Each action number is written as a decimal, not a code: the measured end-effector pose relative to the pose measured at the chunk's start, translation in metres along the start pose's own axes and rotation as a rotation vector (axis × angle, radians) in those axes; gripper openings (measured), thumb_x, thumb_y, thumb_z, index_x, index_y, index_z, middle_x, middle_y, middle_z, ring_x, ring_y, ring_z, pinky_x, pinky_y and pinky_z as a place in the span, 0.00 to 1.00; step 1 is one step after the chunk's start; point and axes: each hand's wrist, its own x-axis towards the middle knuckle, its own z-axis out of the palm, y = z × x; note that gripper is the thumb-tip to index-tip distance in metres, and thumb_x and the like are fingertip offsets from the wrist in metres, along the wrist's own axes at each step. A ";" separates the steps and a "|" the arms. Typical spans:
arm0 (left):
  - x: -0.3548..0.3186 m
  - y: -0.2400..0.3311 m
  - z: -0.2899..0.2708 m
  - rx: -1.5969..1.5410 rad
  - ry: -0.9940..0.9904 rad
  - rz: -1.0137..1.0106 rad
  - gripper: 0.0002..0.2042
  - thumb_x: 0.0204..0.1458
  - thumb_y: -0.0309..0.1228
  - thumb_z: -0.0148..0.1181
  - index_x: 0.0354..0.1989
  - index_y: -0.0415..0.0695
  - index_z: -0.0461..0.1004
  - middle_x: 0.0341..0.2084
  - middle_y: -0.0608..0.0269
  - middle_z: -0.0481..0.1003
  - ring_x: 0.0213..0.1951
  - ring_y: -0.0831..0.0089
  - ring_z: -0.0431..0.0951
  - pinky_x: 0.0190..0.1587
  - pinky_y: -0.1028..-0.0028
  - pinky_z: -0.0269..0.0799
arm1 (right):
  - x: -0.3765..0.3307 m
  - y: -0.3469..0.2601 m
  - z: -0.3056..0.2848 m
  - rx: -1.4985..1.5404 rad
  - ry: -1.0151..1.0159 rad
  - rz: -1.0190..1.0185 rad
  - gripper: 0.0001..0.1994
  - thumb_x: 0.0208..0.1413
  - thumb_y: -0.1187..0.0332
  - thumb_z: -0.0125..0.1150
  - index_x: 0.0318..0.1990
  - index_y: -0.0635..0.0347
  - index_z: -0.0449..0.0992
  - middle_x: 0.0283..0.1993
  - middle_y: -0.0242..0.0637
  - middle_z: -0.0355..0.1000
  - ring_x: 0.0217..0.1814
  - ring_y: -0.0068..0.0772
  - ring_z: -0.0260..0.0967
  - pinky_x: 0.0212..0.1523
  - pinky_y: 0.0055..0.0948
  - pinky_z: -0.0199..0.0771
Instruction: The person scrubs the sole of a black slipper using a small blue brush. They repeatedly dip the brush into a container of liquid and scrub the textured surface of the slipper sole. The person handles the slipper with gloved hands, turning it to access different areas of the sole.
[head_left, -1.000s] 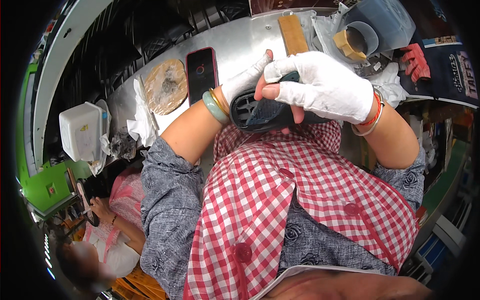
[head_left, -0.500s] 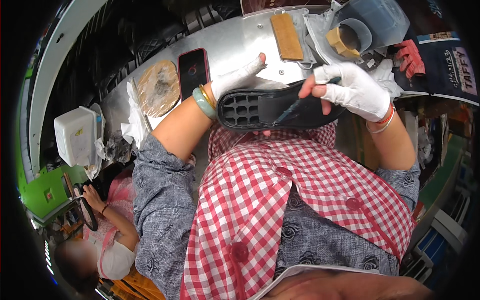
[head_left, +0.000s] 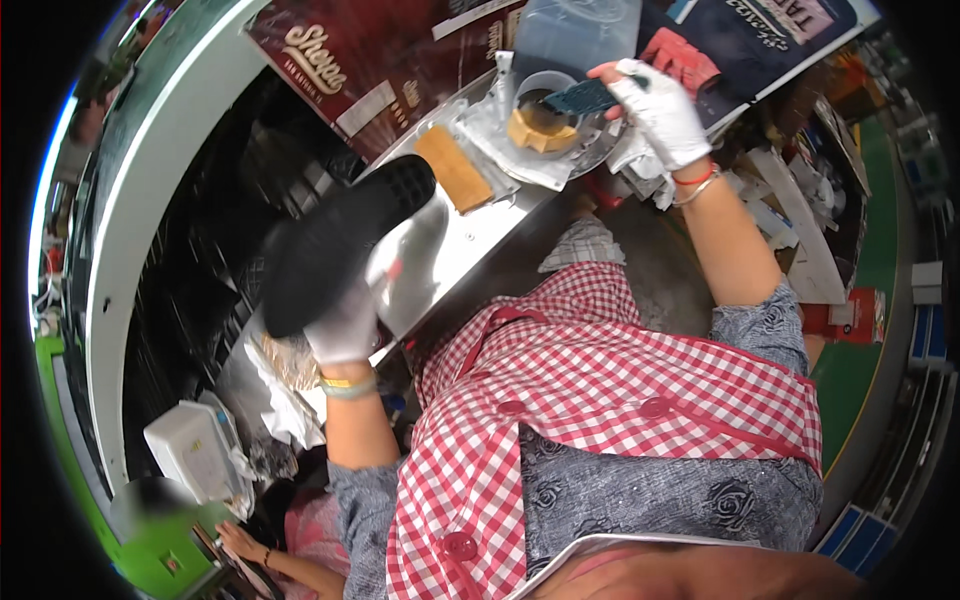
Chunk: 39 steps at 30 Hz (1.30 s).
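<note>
A black shoe sole is held up at the left, tilted and partly smeared by motion, its gridded end pointing to the far right. My left hand, in a white glove, grips its near end from below. At the far right my right hand, in a white fingerless glove, pinches a dark teal brush. The brush points left, over the mouth of a clear plastic cup. A tan, angular piece sits at the cup's near side.
A tan block lies on the metal bench. Behind the cup stands a translucent bluish container, with red gloves beside it. White tissue and a white box are at left. A co-worker's hand shows lower left.
The brush has left the sole and moved up to the cup with my right hand. My left hand has swung the sole away to the left and turned it. The whole view has rotated.
</note>
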 end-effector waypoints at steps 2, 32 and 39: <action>-0.024 -0.022 -0.004 -0.048 0.158 -0.078 0.30 0.59 0.54 0.41 0.62 0.45 0.60 0.60 0.56 0.62 0.61 0.53 0.61 0.55 0.42 0.59 | 0.003 0.009 0.000 0.029 -0.001 0.095 0.13 0.58 0.58 0.59 0.42 0.58 0.79 0.35 0.25 0.74 0.23 0.13 0.66 0.24 0.13 0.64; -0.022 -0.080 0.037 -0.100 -0.039 -0.207 0.38 0.50 0.53 0.58 0.65 0.46 0.52 0.57 0.49 0.59 0.56 0.46 0.64 0.40 0.49 0.77 | -0.090 -0.061 0.116 0.589 -0.264 0.198 0.11 0.62 0.65 0.50 0.41 0.63 0.75 0.30 0.33 0.73 0.27 0.17 0.73 0.18 0.13 0.68; -0.026 -0.084 0.042 -0.002 -0.055 -0.196 0.38 0.50 0.55 0.57 0.65 0.47 0.52 0.57 0.50 0.60 0.55 0.46 0.65 0.41 0.46 0.77 | -0.094 -0.063 0.115 0.512 -0.238 0.201 0.11 0.63 0.67 0.50 0.43 0.64 0.76 0.32 0.35 0.75 0.27 0.19 0.73 0.22 0.14 0.69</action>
